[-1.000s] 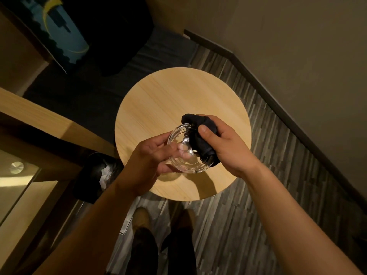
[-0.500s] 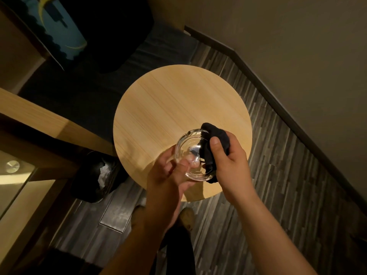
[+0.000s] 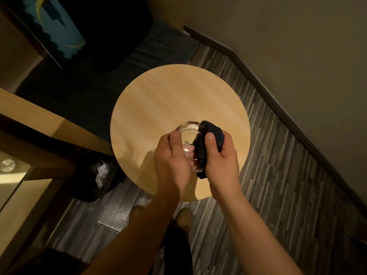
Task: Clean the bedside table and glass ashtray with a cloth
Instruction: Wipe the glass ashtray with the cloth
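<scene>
Item: glass ashtray (image 3: 187, 129), clear, round, thick-walled, held between both hands and apparently raised off the round bedside table (image 3: 168, 96), which spreads beyond and beneath the hands. Left hand (image 3: 171, 161): grasps the ashtray's left side, thumb over the rim, fingertips seen through the glass underneath. Right hand (image 3: 220, 161): clenched around a bunched dark cloth (image 3: 213, 131), its thumb pressing the fabric against the ashtray's right side and into the bowl. Handling, judged: the glass is rigid, probably weighty for its size, smooth enough to slip and liable to chip or shatter if dropped. Best taken by the thick rim, thumb above and fingers below. The cloth is soft and limp, and will mould to the bowl. Also present: a dark waste bin (image 3: 95, 175) on the floor, left of the left hand.
</scene>
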{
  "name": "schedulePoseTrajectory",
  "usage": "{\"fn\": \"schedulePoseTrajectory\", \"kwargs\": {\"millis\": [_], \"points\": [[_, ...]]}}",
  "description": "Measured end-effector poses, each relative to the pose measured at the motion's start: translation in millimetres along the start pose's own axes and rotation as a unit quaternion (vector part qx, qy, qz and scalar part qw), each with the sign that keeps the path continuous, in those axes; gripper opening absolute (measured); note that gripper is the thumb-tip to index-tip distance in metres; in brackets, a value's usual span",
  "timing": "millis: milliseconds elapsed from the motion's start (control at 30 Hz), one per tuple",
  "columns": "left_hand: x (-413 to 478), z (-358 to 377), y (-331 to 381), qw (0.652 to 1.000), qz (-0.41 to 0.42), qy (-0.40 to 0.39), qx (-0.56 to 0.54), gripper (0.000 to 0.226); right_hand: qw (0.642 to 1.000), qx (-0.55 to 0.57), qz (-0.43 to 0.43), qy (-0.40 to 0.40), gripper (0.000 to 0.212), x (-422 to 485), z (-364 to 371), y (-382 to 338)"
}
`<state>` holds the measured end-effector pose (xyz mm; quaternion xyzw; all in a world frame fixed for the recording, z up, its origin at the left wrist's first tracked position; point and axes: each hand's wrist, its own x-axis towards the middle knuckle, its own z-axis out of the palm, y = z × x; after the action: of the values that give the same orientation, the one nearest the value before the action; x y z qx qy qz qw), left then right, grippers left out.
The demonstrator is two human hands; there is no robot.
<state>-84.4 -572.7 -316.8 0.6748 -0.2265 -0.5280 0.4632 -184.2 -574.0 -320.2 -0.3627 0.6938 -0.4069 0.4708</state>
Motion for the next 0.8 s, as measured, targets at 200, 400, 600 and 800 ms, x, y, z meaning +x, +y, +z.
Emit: {"fn": "schedulePoseTrajectory", "kwargs": {"millis": [200,400,600,800], "points": [[37,-35,3,0.958,-0.127,-0.258,0.005,0.045,0.959,-0.164,-0.063,-0.221,0.029,24,-38,-12],[25,-13,3,0.987,-0.048,-0.152,0.002,0.041,0.985,-0.091,-0.054,-0.138,0.032,13,-24,-7],[-5,4,-22,0.998,-0.056,-0.018,-0.014,0.048,0.998,-0.014,0.012,-0.066,0.034,7,-19,5],[-14,12,-42,0.996,-0.074,0.051,-0.010,0.058,0.993,-0.101,-0.022,-0.057,0.034,1,-20,6]]}}
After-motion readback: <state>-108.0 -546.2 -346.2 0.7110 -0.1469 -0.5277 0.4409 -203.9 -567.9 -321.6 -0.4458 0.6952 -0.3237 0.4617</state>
